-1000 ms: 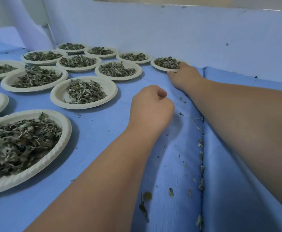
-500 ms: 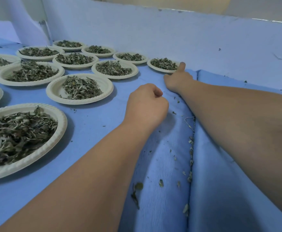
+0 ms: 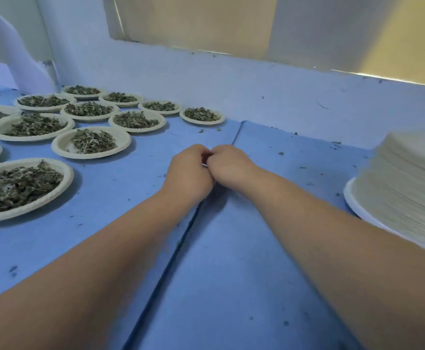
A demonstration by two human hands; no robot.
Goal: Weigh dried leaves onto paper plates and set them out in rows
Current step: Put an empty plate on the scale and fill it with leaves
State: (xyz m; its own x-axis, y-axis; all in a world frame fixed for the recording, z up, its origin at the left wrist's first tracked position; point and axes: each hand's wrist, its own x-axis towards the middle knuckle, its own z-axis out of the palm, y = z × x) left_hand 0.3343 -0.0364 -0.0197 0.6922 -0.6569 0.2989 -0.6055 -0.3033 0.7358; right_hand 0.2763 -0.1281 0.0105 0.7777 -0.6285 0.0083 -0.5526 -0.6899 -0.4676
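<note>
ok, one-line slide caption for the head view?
Left hand and right hand meet, curled, over the blue cloth seam, between leaf-filled paper plates and a stack of empty plates.

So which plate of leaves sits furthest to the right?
The plate at the right end of the back row, beside the wall; every other filled plate lies left of it.

Your bench (image 3: 231,274) is covered in blue cloth, matt and faintly fuzzy like a non-woven sheet, with a crease (image 3: 181,238) running up its middle. The plates (image 3: 60,147) laid out on it are off-white paper, dull, with a pressed rim. The leaves (image 3: 93,141) on them look dry, crinkled and lustreless. The stack of plates (image 3: 408,188) by your right arm is the same matt paper. A paler matt sheet covers the wall (image 3: 231,92). The panel (image 3: 307,29) above it has a smooth, soft sheen.
</note>
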